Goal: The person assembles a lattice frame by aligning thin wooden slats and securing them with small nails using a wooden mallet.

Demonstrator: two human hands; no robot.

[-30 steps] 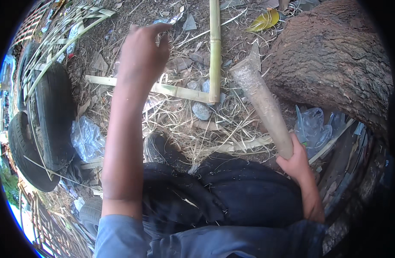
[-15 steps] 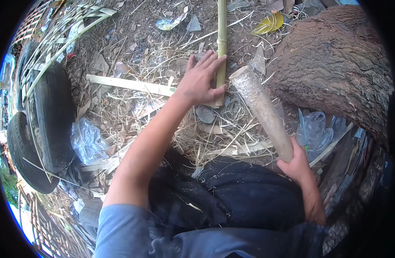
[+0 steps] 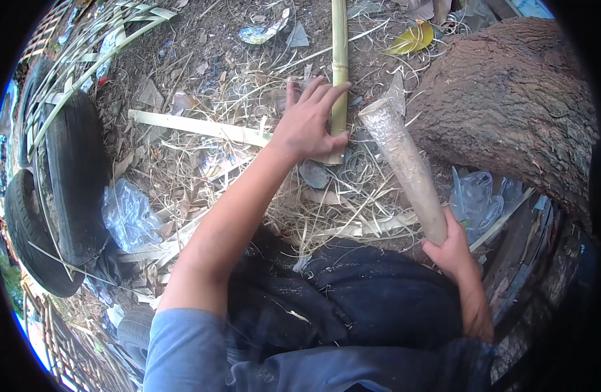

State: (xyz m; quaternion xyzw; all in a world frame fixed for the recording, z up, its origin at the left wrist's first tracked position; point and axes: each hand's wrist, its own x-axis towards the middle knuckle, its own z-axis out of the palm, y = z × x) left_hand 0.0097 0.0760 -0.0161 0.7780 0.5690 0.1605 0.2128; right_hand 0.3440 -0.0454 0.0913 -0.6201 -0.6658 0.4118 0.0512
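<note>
Ground (image 3: 205,39), left edge: tyres (image 3: 78,183); plastic bag (image 3: 132,215) just beside them. Pale strip (image 3: 189,124) lies rightward from there, its right end mostly hidden by the left hand (image 3: 307,124). Left hand: fingers spread, thumb and a fingertip over the green pole (image 3: 340,46). Stone (image 3: 314,174) near the pole's near end; pole runs toward the ground's far edge. Club (image 3: 405,166) slants right of it, narrow end wrapped by the right hand (image 3: 449,245); ground contact: cannot tell. Trunk (image 3: 503,98) at right edge.

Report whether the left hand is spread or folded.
Spread: the left hand shows gaps between its fingers, the thumb overlapping the bamboo pole.
</note>
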